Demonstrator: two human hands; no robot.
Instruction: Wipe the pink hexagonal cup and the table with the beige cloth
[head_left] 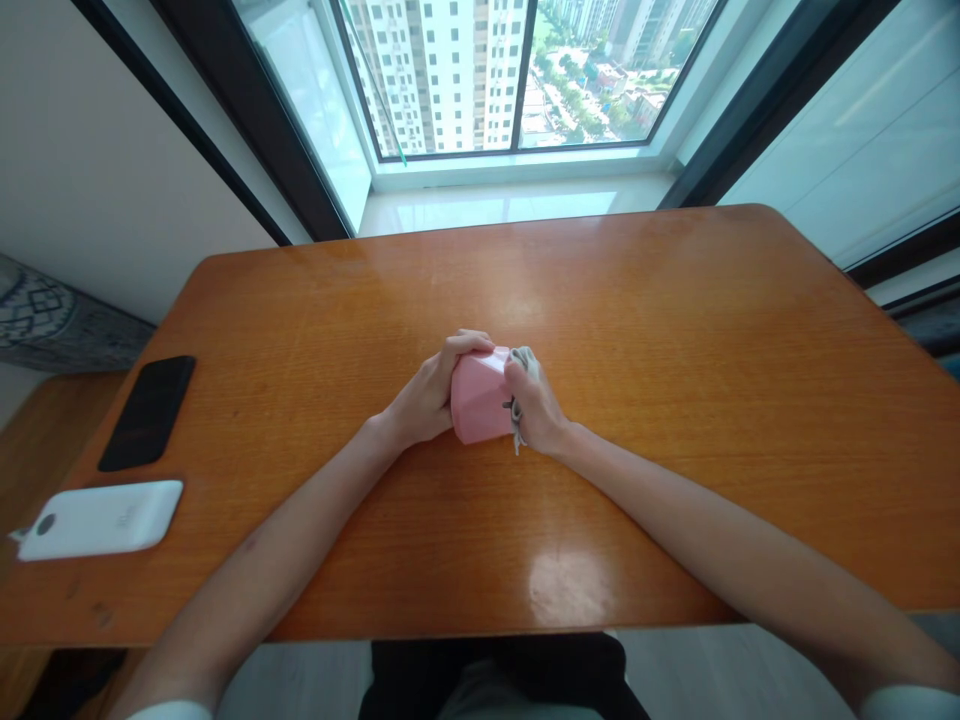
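Near the middle of the table, a small pink object (480, 402) with flat, angled faces is held up between both hands. It looks like a box or cup; its exact kind is not clear. My left hand (442, 385) is closed around its left side, fingers over the top. My right hand (541, 405) is closed on a bunched light grey cloth or cord (523, 358) against the pink object's right side. A loose grey end hangs below the right thumb, and a small dark bit shows beside it. The right fingers are mostly hidden.
The brown wooden table (675, 330) has rounded far corners. At its left lie a black phone (148, 413) and a white, flat device (101, 520) resembling a power bank. A patterned grey cushion or fabric (60, 320) is left of the table. Beyond stands a window (517, 150).
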